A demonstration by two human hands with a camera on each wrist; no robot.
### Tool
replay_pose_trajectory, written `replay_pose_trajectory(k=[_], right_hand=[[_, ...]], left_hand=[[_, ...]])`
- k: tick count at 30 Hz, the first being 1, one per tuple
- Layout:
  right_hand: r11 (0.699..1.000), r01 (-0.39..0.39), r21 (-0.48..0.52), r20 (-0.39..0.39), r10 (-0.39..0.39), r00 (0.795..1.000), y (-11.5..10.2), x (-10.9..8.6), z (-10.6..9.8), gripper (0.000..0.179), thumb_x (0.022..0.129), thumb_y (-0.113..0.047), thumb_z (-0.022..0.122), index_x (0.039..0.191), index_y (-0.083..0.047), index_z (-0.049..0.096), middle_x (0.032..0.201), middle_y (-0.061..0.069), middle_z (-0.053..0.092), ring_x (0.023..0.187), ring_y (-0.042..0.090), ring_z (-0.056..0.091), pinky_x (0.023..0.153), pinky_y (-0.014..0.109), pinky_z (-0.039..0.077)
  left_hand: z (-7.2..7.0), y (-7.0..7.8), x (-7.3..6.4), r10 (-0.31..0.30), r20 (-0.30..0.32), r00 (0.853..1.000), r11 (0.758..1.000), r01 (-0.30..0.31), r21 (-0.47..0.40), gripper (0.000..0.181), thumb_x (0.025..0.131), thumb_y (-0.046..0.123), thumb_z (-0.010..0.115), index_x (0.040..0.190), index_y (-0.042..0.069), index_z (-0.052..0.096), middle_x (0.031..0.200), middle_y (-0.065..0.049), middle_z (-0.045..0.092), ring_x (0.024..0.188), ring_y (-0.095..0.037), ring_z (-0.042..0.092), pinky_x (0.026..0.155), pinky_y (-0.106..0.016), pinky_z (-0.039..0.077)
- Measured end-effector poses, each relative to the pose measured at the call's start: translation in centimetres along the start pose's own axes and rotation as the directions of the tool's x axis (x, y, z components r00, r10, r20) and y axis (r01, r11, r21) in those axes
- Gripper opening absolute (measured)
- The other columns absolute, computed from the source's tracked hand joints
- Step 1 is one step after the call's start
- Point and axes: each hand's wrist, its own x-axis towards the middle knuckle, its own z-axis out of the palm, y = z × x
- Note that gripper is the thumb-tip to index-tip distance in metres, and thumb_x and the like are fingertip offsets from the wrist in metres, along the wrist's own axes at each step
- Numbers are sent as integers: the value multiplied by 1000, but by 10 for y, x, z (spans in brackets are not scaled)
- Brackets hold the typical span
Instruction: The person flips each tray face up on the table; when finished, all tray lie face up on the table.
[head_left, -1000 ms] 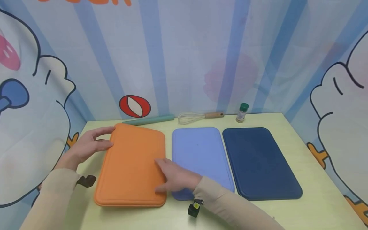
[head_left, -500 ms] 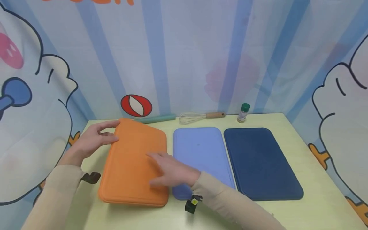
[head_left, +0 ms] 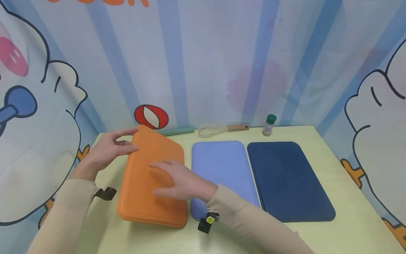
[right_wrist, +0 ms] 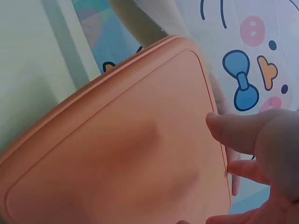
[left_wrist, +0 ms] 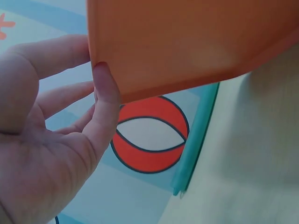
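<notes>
Left grip (head_left: 109,146) pinches the orange board (head_left: 141,183), tilted over the desk (head_left: 152,243); right grip (head_left: 184,180), spread apart, before its face. Right of this board: lilac board (head_left: 222,169), then navy board (head_left: 288,180).

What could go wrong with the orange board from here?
It might slip or twist: the orange board is tilted, and the left hand pinches it near one corner, while the right hand, in front of its face, doesn't appear to grip it.

It could also bump the teal rod behind it if it swings backward.
</notes>
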Motion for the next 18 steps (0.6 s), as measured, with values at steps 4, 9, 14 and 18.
replay_pose_trajectory(k=[4, 9, 14, 18], right_hand=[[999, -22, 27, -31, 22, 999, -6, 2, 0, 70, 99, -44, 72, 161, -24, 44, 162, 4, 44, 151, 24, 37, 119, 46, 41], [999, -33, 33, -67, 36, 997, -14, 4, 0, 70, 99, -48, 71, 160, -26, 45, 161, 4, 45, 149, 22, 39, 118, 45, 41], [998, -33, 48, -63, 36, 997, -22, 5, -4, 70, 99, -48, 71, 161, -28, 44, 160, 4, 46, 147, 22, 40, 118, 45, 41], [998, -26, 51, -50, 29, 998, -28, 6, -8, 71, 99, -48, 71, 161, -29, 43, 161, -1, 47, 150, 22, 38, 120, 45, 39]], left_hand=[[4, 8, 0, 10, -13, 1000, 1000, -10, -1, 74, 97, 36, 78, 161, 21, 45, 164, -5, 41, 111, -12, 69, 99, -33, 55], [9, 17, 2, 26, -14, 1000, 999, -27, -41, 74, 97, 31, 78, 162, 19, 43, 165, -6, 38, 112, -14, 68, 96, -26, 55], [14, 23, 3, 30, -17, 999, 999, -30, -25, 76, 97, 31, 79, 163, 20, 42, 167, -5, 38, 126, -26, 62, 109, -44, 51], [16, 29, 4, 21, -14, 1000, 999, -22, -41, 79, 95, 32, 81, 163, 21, 42, 168, -4, 36, 139, -34, 52, 117, -58, 40]])
